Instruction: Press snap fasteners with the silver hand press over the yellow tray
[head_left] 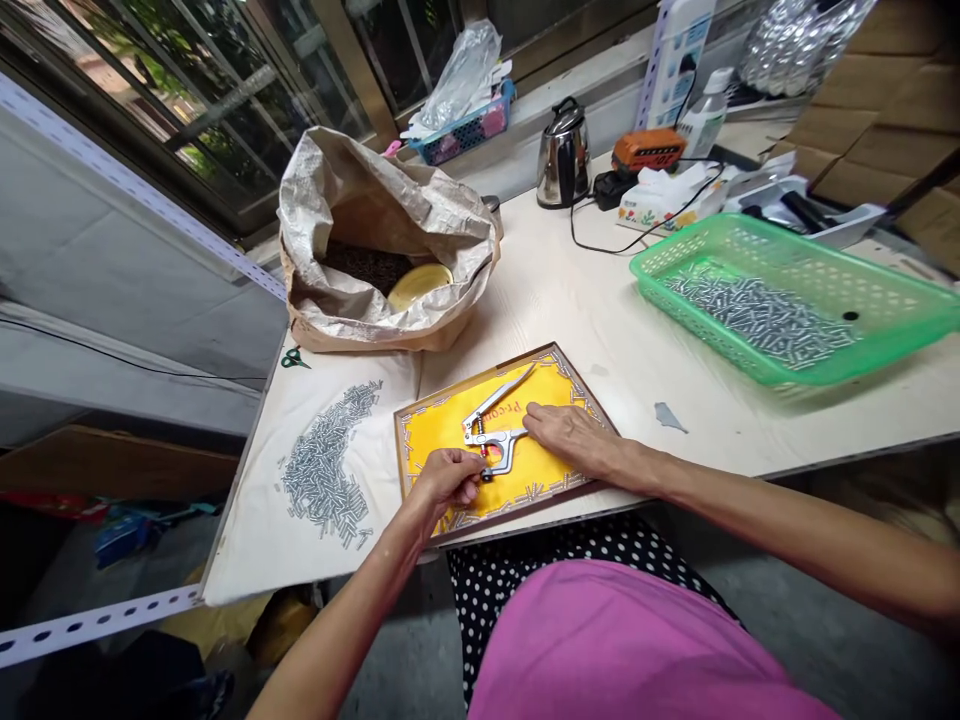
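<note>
Silver hand pliers with a spring, of the snap-fastener press kind [508,455], lie over a yellow board [442,440] in a shallow brown tray [480,375]. Their upper handle is raised away from the lower one. My right hand [566,435] is closed on the end of the lower handle. At the jaw end, the fingers of my left hand [452,475] are pinched together beside the small die. What they hold, if anything, is too small to make out. Many small metal pins line the tray's edges.
Loose metal pins [322,470] are heaped on the left. Behind stands an open paper sack [375,325] with dark pieces and a yellow bowl [420,285]. A green basket [750,360] of metal pins is at right, near a kettle [564,160]. Small green scissors [295,358] lie far left.
</note>
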